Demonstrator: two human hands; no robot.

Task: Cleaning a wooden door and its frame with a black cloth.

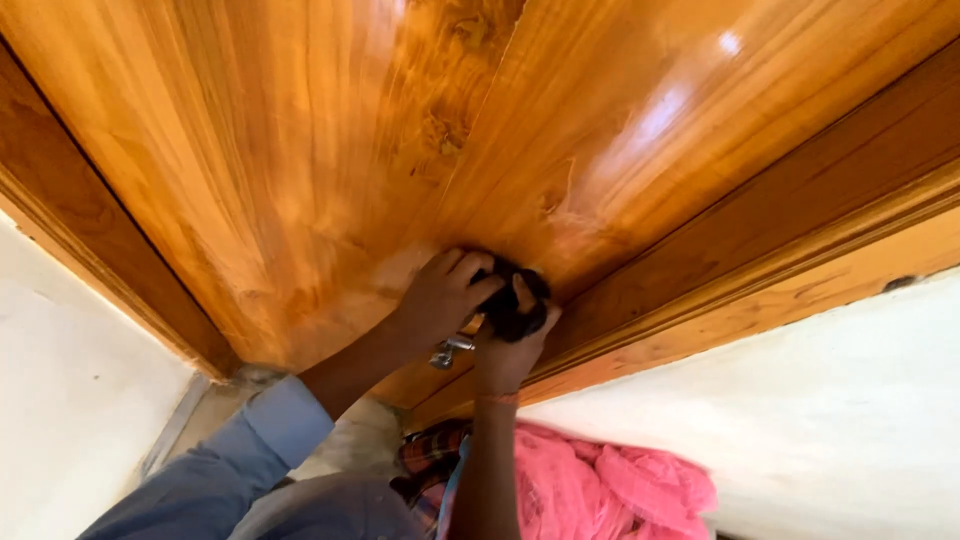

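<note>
A dark cloth (510, 300) sits bunched just below the middle of the frame, pressed against the glossy wooden door (330, 140) that fills the upper part of the picture. Both hands meet on it. The left hand (440, 295) comes in from the lower left, its fingers (462, 268) curled over the cloth's left side and grasping it. The right hand (508, 350) rises from the bottom centre, its fingers wrapped up around the underside of the cloth and clenched on it. Just below the hands, a small metal handle (447, 350) shows between the two wrists, partly hidden.

The left arm wears a light blue sleeve (240, 460) running to the lower left corner. The door's darker wooden frame (780, 240) crosses the right side diagonally, with another strip of it at the left edge. White wall (800, 420) lies at the lower right and far left. A pink fabric (610, 480) is heaped at the bottom centre, beside a patch of plaid cloth (425, 460).
</note>
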